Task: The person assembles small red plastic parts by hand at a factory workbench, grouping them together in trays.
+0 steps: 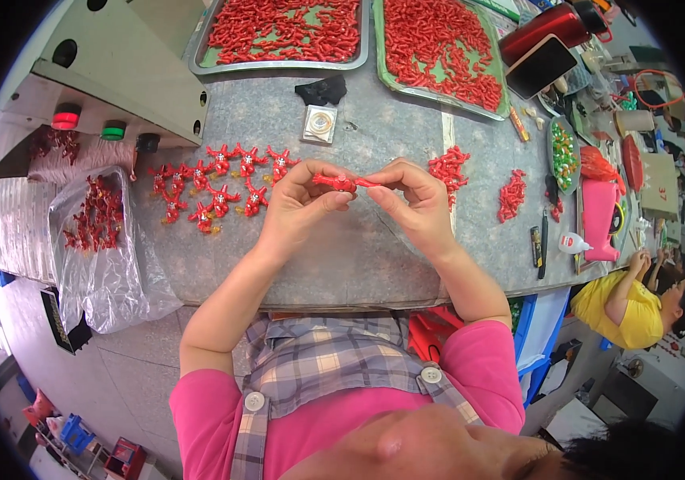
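Observation:
A small red toy figure point(334, 182) is pinched in the fingers of my left hand point(298, 200), over the middle of the grey table. My right hand point(416, 200) pinches a slim red plastic piece point(368, 183) at the figure's side. The two red parts meet between my fingertips; whether they are joined I cannot tell. Left of my hands, several similar red figures point(221, 202) with pale markings and yellowish bits stand in rows. Just right of my right hand lies a pile of red parts point(450, 170), with a smaller red pile point(510, 196) beyond it.
Two metal trays point(282, 66) point(486, 112) of red parts stand at the back. A machine point(118, 88) with red and green buttons and a plastic bag point(110, 280) of figures are at left. At right are a red flask point(546, 34), phone point(541, 67) and glue bottle point(573, 243); a person in yellow point(622, 308) sits beyond.

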